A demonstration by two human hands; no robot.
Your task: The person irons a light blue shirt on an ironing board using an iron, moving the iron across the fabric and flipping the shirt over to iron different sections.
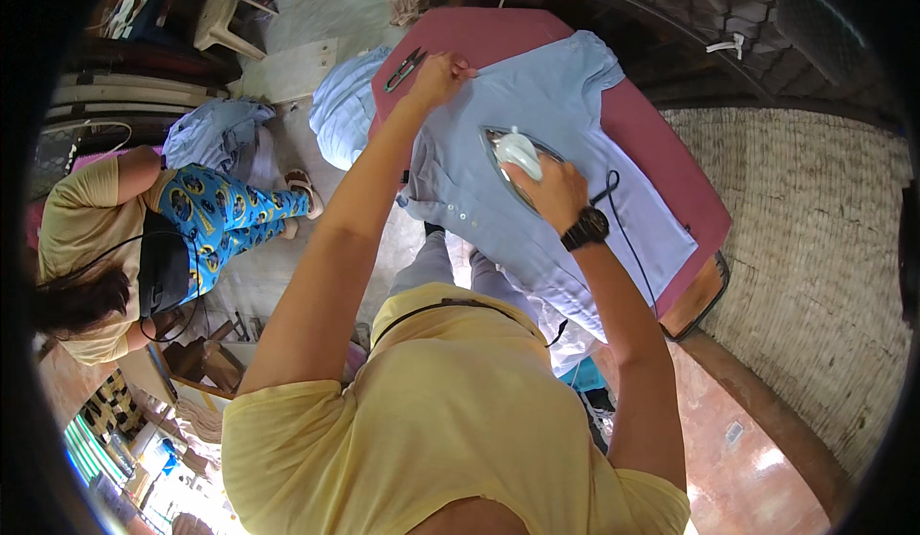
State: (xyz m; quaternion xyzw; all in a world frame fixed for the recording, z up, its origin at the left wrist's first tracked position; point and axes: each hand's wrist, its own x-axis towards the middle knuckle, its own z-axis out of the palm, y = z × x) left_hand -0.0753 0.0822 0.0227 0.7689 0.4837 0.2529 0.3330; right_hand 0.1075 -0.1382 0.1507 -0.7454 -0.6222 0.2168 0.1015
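A light blue shirt (460,166) is spread over a maroon ironing board (671,166), its button edge toward me. My right hand (556,190), with a black watch at the wrist, is wrapped round the handle of a white and grey iron (518,152). The iron's soleplate lies on the shirt, and a dark cord (623,233) runs from it over the fabric. At the board's far left, my left hand (443,77) has its fingers pinched together on the shirt's edge. Thread snips (404,70) lie on the board just left of that hand.
More blue cloth (345,104) hangs or is piled beside the board's left side. Further left sits a person in patterned blue trousers (225,209), near a heap of blue garments (213,133). A pale plastic chair (225,25) stands beyond. A dark metal grille (690,18) rises behind the board.
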